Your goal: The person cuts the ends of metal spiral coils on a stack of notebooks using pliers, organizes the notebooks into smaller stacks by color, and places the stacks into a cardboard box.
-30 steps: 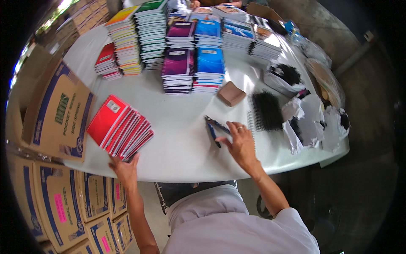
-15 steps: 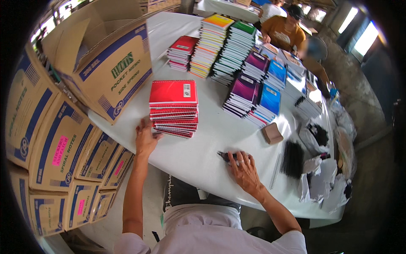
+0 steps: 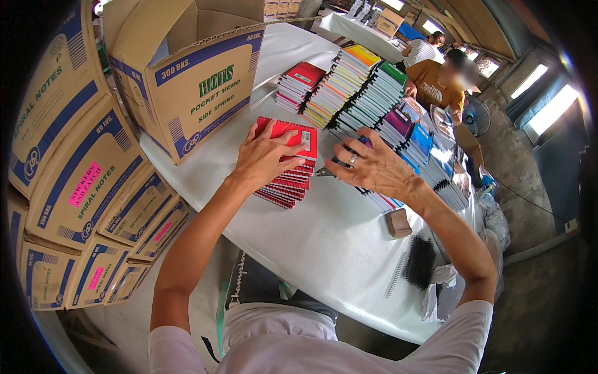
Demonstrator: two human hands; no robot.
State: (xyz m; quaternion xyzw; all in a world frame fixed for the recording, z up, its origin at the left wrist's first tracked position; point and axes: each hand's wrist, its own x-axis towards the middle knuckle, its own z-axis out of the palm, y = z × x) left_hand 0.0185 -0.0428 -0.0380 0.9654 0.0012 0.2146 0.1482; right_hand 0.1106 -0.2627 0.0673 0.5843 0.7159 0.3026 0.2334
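A stack of red spiral notebooks point(image 3: 288, 192) stands in front of me on the white table, its upper layers a little askew. My left hand point(image 3: 266, 154) rests on the top notebook with its fingers spread over the cover. Just right of the stack, my right hand point(image 3: 377, 166) is closed around a small pair of pliers point(image 3: 324, 172). The pliers' metal jaws point toward the stack; their handles are mostly hidden by the fingers. Behind my right hand are purple notebooks point(image 3: 398, 123) and blue notebooks point(image 3: 422, 138), partly covered by it.
An open cardboard box point(image 3: 205, 93) stands at the left, above stacked closed cartons point(image 3: 81, 181). Smaller red point(image 3: 302, 81), yellow point(image 3: 349, 75) and green notebook stacks point(image 3: 377, 93) line the back. A brown block point(image 3: 398, 222) and black spiral coils point(image 3: 418, 262) lie at right. A person point(image 3: 433, 84) sits beyond.
My left hand has gone from the table beside the red stack onto its top. My right hand has lifted the pliers from near the table edge to beside the stack. The view has shifted.
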